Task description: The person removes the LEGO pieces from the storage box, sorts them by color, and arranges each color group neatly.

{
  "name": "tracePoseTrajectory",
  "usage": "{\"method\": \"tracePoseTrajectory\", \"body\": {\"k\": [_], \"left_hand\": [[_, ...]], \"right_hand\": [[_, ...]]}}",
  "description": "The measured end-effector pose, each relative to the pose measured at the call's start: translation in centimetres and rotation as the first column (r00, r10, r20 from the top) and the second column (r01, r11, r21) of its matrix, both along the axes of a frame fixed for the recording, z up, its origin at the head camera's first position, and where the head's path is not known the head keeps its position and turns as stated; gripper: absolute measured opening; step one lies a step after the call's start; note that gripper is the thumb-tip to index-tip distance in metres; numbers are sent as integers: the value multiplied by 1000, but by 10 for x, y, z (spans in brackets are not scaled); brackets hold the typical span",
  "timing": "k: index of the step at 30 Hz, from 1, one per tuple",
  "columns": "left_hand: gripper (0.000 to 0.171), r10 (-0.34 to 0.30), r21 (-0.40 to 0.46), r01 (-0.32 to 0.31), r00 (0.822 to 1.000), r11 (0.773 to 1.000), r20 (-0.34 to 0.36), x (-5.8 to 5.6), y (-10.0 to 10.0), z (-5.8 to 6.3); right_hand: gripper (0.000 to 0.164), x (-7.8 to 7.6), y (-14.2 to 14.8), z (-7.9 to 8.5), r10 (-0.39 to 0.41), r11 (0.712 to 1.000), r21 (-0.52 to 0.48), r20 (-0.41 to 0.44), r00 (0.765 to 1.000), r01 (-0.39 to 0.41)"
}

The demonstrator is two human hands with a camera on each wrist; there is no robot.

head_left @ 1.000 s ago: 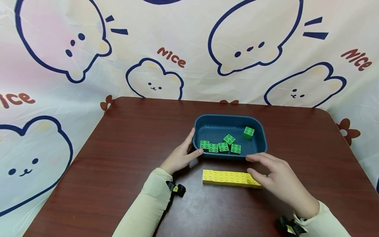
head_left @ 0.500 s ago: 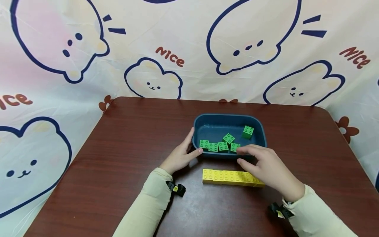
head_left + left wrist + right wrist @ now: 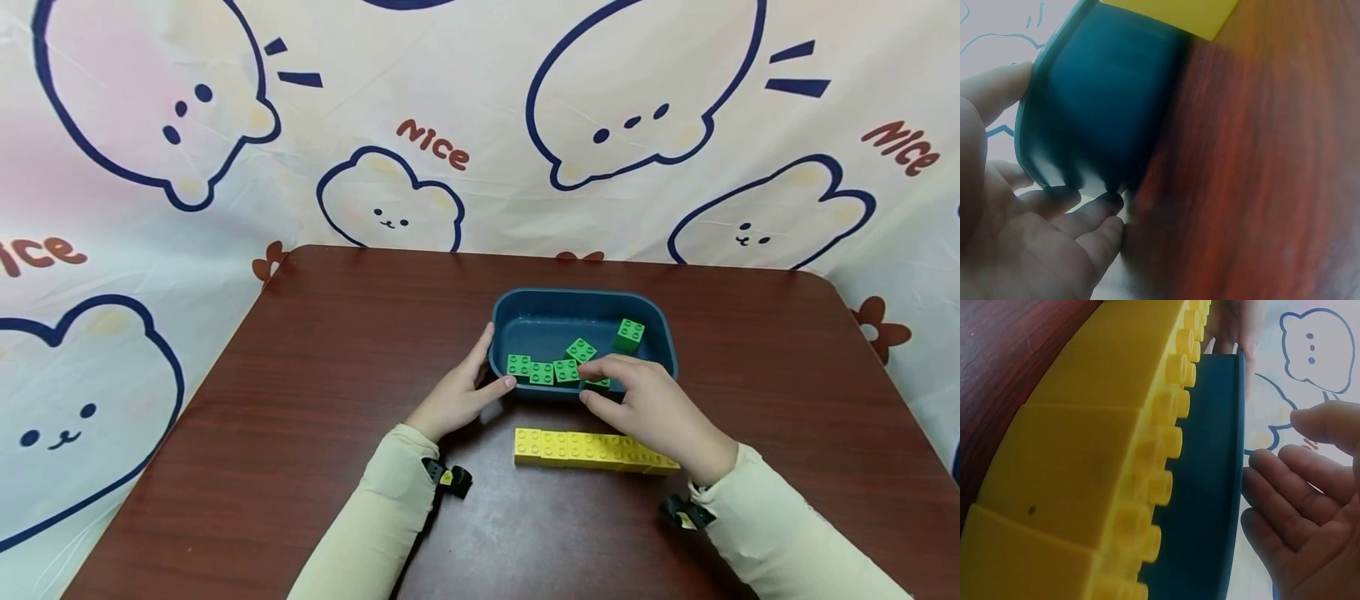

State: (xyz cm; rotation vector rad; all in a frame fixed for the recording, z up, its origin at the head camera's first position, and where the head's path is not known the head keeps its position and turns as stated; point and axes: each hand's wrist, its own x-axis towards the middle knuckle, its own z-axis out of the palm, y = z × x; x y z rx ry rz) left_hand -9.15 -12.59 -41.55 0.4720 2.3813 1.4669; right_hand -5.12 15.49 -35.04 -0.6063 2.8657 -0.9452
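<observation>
In the head view a dark blue tray [image 3: 555,305] holds several green toy bricks [image 3: 518,365], most of them along its front side. My left hand [image 3: 459,398] holds the tray's front left corner, thumb at the front rim and fingers along the end wall; the left wrist view shows these fingers [image 3: 1094,215] against the wall. My right hand [image 3: 652,408] hovers over the front right part of the tray, thumb and index apart, partly hiding one green brick [image 3: 598,383]. Nothing shows between those fingers. A row of yellow toy bricks [image 3: 570,450] lies in front of the tray.
The brown table [image 3: 360,333] carries everything. A printed cloth [image 3: 495,208] with bear drawings hangs behind and beside it. Yellow bricks [image 3: 1066,462] stand close beneath the right wrist. Another green brick [image 3: 629,335] sits at the tray's back right.
My right hand has moved left and slightly away from me, from beside the front right corner to over the front bricks. The left hand and tray stay put.
</observation>
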Motion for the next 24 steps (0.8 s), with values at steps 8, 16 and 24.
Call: {"method": "tracePoseTrajectory", "body": {"k": [8, 16, 24], "left_hand": [[89, 2, -2, -2, 1000, 1000, 3, 0, 0, 0], [88, 10, 10, -10, 1000, 1000, 13, 0, 0, -1], [88, -2, 32, 1, 1000, 999, 18, 0, -1, -2]], "right_hand": [[33, -7, -10, -4, 35, 999, 10, -38, 999, -35], [32, -14, -23, -4, 58, 998, 15, -34, 998, -57], [31, -24, -37, 1, 77, 997, 19, -57, 995, -76]]}}
